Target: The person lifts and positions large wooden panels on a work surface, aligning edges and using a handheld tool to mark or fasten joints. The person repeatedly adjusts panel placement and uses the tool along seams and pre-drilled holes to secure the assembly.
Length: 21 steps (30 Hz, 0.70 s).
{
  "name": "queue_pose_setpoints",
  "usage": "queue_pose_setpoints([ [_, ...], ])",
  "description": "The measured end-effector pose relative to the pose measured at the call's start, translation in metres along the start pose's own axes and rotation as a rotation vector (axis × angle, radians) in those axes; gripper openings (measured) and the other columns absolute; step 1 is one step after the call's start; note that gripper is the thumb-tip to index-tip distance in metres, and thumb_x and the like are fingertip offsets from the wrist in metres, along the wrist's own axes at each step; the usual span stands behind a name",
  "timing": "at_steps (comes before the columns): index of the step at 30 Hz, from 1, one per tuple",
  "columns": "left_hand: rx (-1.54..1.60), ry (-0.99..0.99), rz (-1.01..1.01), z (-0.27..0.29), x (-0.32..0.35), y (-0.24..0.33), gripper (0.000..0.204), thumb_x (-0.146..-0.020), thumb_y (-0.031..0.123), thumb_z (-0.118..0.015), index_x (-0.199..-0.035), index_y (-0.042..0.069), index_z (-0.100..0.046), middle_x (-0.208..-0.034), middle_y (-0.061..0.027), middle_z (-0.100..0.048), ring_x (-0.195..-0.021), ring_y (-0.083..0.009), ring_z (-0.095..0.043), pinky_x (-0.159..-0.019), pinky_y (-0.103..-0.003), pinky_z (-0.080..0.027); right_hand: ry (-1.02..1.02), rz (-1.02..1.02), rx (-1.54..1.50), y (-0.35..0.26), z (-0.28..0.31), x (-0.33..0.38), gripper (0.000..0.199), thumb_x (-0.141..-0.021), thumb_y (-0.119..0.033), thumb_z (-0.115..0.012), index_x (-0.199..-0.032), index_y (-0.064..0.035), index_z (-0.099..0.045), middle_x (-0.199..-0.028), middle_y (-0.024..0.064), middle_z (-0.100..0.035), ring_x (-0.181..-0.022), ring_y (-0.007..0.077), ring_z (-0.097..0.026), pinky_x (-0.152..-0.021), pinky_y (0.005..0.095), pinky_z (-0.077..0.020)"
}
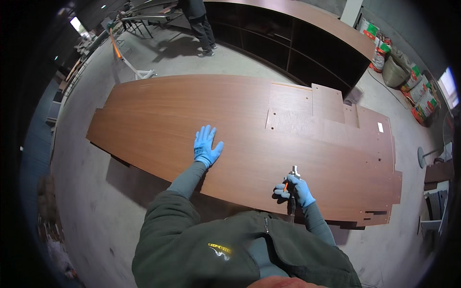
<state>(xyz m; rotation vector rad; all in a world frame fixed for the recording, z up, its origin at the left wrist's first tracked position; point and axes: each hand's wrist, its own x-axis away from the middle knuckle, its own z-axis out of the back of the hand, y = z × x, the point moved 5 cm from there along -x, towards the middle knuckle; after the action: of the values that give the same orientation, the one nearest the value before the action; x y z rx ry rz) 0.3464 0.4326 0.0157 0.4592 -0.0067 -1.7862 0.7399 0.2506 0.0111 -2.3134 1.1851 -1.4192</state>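
Pressing my left hand [207, 146], fingers splayed flat, on smooth curved wood panel [192, 110]; right hand [297, 188] fisted around metal-tipped tool [292, 180].

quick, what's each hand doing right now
Left hand: open, fingers spread, palm flat on the long brown wood panel.
Right hand: closed around a metal hand tool with an orange part, held at the panel.

Blue gloves [207, 146], reddish-brown wood-grain panel [192, 115], grey floor [86, 192]
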Motion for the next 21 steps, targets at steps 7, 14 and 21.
queue_pose_setpoints([
  [7, 0.012, 0.013, 0.003, 0.005, 0.001, 0.004, 0.075, -0.097, 0.049, -0.068, -0.159, 0.010, -0.053, -0.169, -0.0206, -0.043, -0.160, -0.0399, -0.034, -0.133, -0.055, -0.020, 0.000, 0.014, -0.014, 0.006, 0.011, -0.008, 0.031, -0.099, -0.023, -0.068, -0.116, 0.0008, -0.057, -0.102, 0.0245, -0.070, -0.077, 0.0392, -0.074, -0.062, 0.0555, -0.0644],
  [14, -0.008, 0.035, -0.013, 0.005, 0.001, 0.005, 0.073, -0.095, 0.047, -0.070, -0.155, 0.007, -0.057, -0.166, -0.0221, -0.047, -0.157, -0.0408, -0.037, -0.130, -0.055, -0.024, -0.043, 0.007, -0.044, 0.009, 0.012, -0.011, 0.029, -0.100, -0.023, -0.068, -0.114, -0.0012, -0.057, -0.098, 0.0198, -0.066, -0.076, 0.0362, -0.071, -0.059, 0.0517, -0.0611],
  [21, 0.045, 0.058, -0.091, -0.006, -0.001, 0.004, 0.071, -0.095, 0.041, -0.073, -0.156, 0.008, -0.056, -0.165, -0.0214, -0.048, -0.158, -0.0415, -0.036, -0.130, -0.056, -0.024, 0.074, 0.002, -0.061, 0.005, 0.001, 0.009, 0.020, -0.106, -0.022, -0.064, -0.106, -0.0061, -0.052, -0.086, 0.0144, -0.061, -0.061, 0.0227, -0.057, -0.053, 0.0375, -0.0503],
])
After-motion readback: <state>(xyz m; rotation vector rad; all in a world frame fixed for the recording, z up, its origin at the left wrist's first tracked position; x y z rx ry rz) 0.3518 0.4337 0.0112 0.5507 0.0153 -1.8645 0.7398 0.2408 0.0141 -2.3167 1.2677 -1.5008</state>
